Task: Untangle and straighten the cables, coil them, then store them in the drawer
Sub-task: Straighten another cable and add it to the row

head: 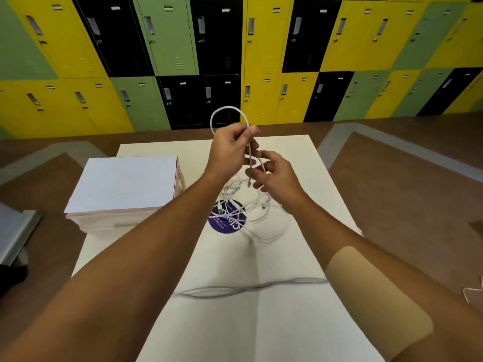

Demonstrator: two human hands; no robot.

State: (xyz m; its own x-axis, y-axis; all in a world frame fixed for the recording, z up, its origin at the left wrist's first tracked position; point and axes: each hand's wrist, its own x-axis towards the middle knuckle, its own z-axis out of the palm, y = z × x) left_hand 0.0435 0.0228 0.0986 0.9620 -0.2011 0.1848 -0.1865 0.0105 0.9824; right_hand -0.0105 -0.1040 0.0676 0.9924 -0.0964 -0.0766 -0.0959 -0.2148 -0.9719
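Note:
My left hand (231, 150) is raised above the white table (235, 322) and pinches a white cable (227, 108) that arcs in a loop over its fingers. Two strands of that cable hang down from the pinch. My right hand (274, 173), just below and to the right, has its curled fingers around the hanging strands near a plug end. Under both hands a tangle of white cables (251, 215) lies on the table, partly over a round purple sticker (224, 223). Another cable (248, 286), grey and stretched out, lies across the table nearer to me.
A white box with a flat lid (122, 184) stands on the table's left side; its front is not visible. A wall of yellow, green and black lockers (235, 48) runs behind the table. Brown floor surrounds it. A grey metal object (13, 236) sits at the far left.

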